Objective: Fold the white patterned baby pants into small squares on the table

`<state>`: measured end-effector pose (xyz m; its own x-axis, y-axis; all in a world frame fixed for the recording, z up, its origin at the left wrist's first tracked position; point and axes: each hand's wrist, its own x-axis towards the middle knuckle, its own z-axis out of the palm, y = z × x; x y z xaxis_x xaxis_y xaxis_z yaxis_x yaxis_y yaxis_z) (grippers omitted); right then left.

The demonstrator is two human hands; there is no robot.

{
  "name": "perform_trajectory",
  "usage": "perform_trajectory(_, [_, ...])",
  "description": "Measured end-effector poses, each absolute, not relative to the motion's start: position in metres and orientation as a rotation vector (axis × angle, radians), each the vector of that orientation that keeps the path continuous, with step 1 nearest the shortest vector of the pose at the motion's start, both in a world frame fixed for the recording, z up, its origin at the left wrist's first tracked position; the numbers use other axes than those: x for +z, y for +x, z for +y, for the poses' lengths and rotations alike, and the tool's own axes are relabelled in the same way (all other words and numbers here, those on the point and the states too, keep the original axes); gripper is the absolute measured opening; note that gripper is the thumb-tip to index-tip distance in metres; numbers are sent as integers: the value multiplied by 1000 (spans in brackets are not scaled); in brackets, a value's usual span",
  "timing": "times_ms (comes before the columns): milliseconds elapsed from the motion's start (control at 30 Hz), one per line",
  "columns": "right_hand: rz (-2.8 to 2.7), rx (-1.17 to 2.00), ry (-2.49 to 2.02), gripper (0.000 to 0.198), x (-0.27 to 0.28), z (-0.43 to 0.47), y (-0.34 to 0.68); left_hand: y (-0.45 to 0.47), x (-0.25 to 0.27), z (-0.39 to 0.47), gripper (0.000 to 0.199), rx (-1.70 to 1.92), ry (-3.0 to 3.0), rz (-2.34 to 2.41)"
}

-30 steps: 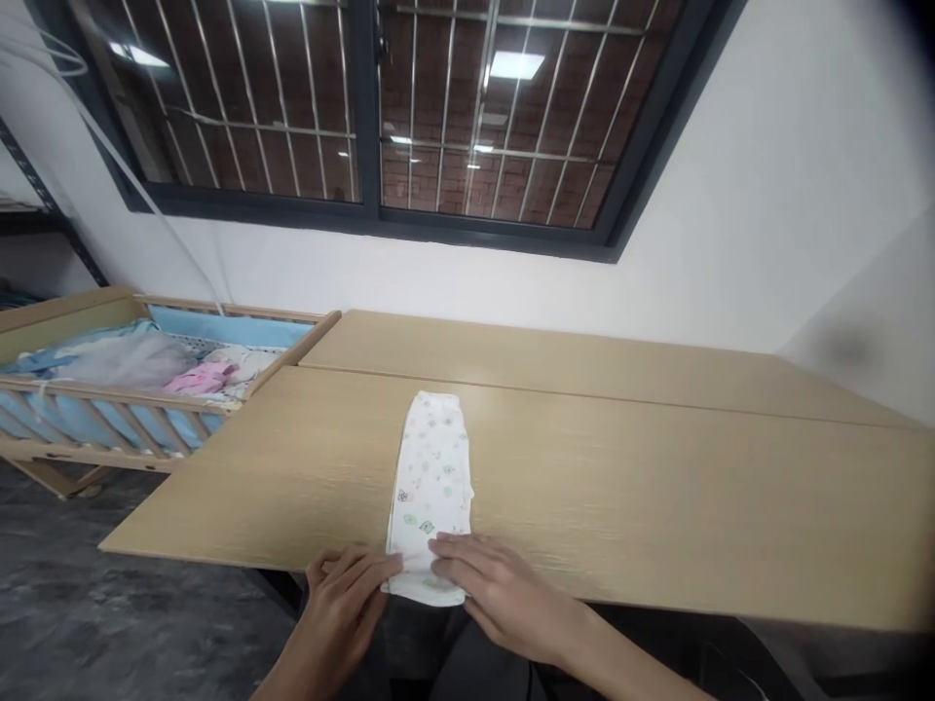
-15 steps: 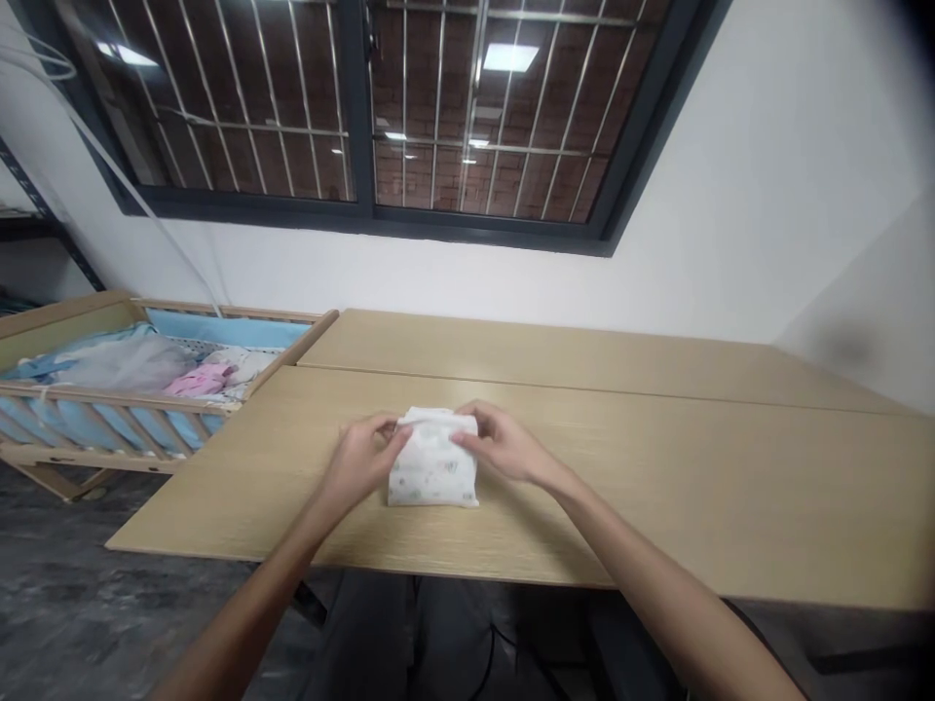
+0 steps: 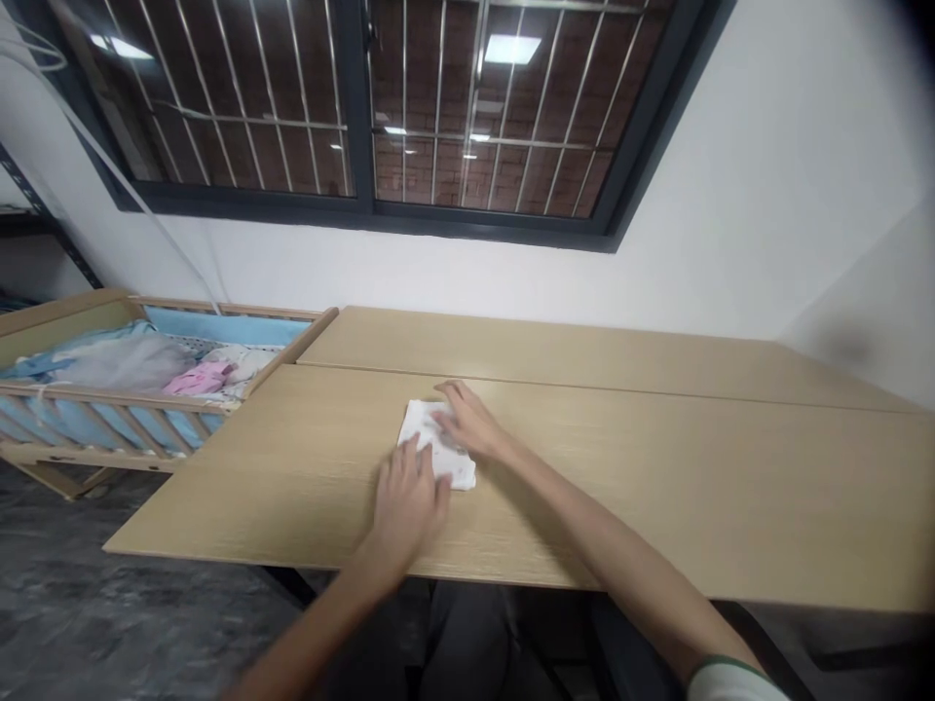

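Observation:
A small folded white cloth (image 3: 447,460) with faint prints lies flat on the wooden table (image 3: 657,467), turned slightly askew. My left hand (image 3: 410,495) rests over its near left corner, palm down with the fingers apart. Across the cloth's far right part reaches my right hand (image 3: 468,424), its fingers stretched out and touching or just over the fabric. Both hands cover parts of the cloth, so its full outline is hidden.
To the left stands a wooden crib (image 3: 138,399) with blue lining, holding a pink cloth (image 3: 201,378) and other fabric. A second tabletop (image 3: 547,341) joins the far edge, against the white wall. Above is a barred window (image 3: 482,214).
The cloth, pinched at its far edge by both hands before, now lies flatter and rotated. My left hand has moved nearer and lies flat; my right has shifted left and opened.

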<state>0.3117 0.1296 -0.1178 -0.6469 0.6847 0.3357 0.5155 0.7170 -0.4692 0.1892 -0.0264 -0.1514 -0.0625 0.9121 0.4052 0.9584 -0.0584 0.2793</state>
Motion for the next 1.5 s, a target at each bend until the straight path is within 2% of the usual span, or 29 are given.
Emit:
perform_trajectory(100, [-2759,450,-463,56,-102,83,304,211,-175,-73,54,-696,-2026,-2004])
perform_trajectory(233, [-3001,660,-72,59,-110,43,295,216,-195,-86,45,-724,-2037,-1989])
perform_trajectory(300, [-3042,741,-106,58,-123,42,294,212,-200,-82,44,-738,-2062,-1956])
perform_trajectory(433, [-3023,774,-322,53,-143,73,292,207,-205,-75,54,-726,-2027,-1937])
perform_trajectory(767, [-2994,324,-760,63,-153,173,280,211,-195,-79,61,-750,-1982,-2003])
perform_trajectory(1000, [-2877,189,-789,65,-162,180,281,210,-194,-77,57,-697,-1984,-1980])
perform_trajectory(1167, [-2626,53,-828,48,-152,150,298,196,-194,-72,43,-670,-2034,-1957])
perform_trajectory(1300, [-2657,296,-775,33,-137,113,328,156,-192,-56,34,-709,-2241,-1933])
perform_trajectory(1367, [-2720,443,-746,38,-130,95,344,134,-192,-45,30,-750,-2361,-1872])
perform_trajectory(1500, [-2837,628,-764,76,-122,66,369,111,-191,-28,26,-804,-2476,-1743])
